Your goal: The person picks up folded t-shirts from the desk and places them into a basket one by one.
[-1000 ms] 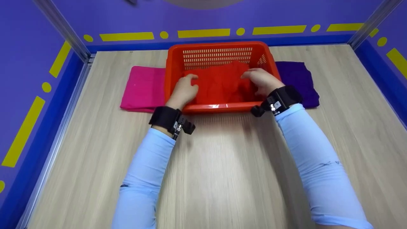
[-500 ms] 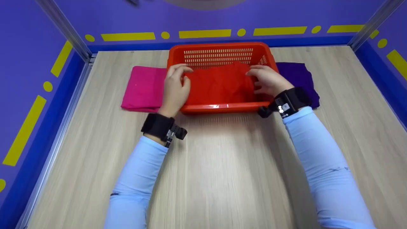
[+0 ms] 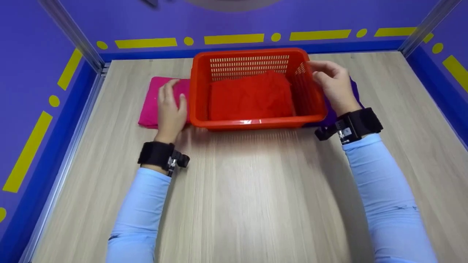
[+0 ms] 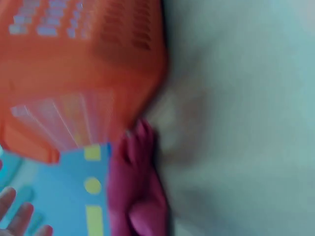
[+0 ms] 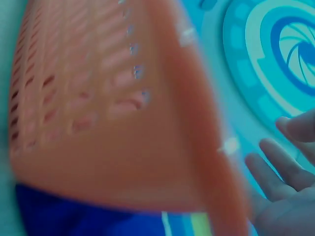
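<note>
A red folded cloth (image 3: 250,96) lies inside the red plastic basket (image 3: 256,122), which has slotted walls. On the basket's left is a pink folded cloth (image 3: 148,106); my left hand (image 3: 171,113) hovers over it with loosely extended fingers, holding nothing. To the right, my right hand (image 3: 334,86) is beside the basket's right rim, fingers relaxed and thumb apart, above a dark purple cloth (image 3: 330,113) that it partly hides. In the right wrist view the fingers (image 5: 275,179) show apart from the rim. The left wrist view has the pink cloth (image 4: 133,191) bunched beside the basket's corner.
A light wood-grain table (image 3: 248,190) carries everything. Blue-purple panels with yellow marks (image 3: 234,38) enclose the back and sides. The basket stands close to the back panel, between the two folded cloths.
Both hands have come out of the basket. The left moved left over the pink cloth, the right moved right past the rim. The red cloth stays in the basket.
</note>
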`<state>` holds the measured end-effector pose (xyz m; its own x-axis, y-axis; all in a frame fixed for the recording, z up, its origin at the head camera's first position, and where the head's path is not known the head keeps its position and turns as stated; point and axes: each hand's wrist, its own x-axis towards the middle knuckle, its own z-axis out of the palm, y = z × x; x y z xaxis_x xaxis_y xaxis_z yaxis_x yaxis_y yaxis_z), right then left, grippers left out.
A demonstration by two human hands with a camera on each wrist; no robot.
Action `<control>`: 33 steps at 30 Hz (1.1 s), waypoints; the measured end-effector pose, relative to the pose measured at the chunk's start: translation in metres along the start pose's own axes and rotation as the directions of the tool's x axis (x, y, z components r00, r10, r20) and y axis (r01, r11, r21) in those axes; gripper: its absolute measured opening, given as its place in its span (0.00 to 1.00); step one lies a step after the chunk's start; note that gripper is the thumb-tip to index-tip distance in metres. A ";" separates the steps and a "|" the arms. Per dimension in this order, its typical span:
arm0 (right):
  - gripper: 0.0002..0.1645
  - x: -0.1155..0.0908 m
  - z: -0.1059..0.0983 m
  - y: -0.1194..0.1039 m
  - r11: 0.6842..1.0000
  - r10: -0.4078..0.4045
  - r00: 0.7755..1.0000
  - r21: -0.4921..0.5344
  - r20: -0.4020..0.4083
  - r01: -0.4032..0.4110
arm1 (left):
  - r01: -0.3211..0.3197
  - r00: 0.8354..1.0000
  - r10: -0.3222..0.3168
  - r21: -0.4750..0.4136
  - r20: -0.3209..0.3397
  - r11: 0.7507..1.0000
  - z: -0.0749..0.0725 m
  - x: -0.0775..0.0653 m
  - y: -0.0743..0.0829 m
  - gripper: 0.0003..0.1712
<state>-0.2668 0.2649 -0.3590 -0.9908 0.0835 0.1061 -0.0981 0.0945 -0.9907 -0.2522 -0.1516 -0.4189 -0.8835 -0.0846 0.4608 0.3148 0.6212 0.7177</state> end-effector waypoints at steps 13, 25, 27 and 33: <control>0.33 0.002 -0.006 0.030 0.988 0.071 0.996 -0.132 -0.051 -0.077 | 0.187 0.913 -0.260 0.246 0.313 0.951 -0.013 0.001 -0.044 0.37; 0.42 0.002 -0.003 0.036 0.965 0.213 0.976 -0.149 -0.039 -0.216 | 0.192 0.767 -0.418 0.448 0.487 0.873 -0.016 0.009 -0.038 0.37; 0.41 0.002 -0.003 0.036 0.965 0.226 0.974 -0.127 -0.035 -0.228 | 0.190 0.740 -0.437 0.464 0.512 0.865 -0.016 0.010 -0.036 0.36; 0.38 0.001 -0.006 0.038 0.968 0.242 0.970 -0.068 -0.022 -0.243 | 0.171 0.681 -0.473 0.507 0.559 0.845 -0.017 0.011 -0.031 0.34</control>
<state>-0.2709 0.2743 -0.3961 -0.9828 0.1260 -0.1348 0.1520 0.1387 -0.9786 -0.2660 -0.1846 -0.4272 -0.9445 0.0840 -0.3177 -0.0609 0.9053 0.4204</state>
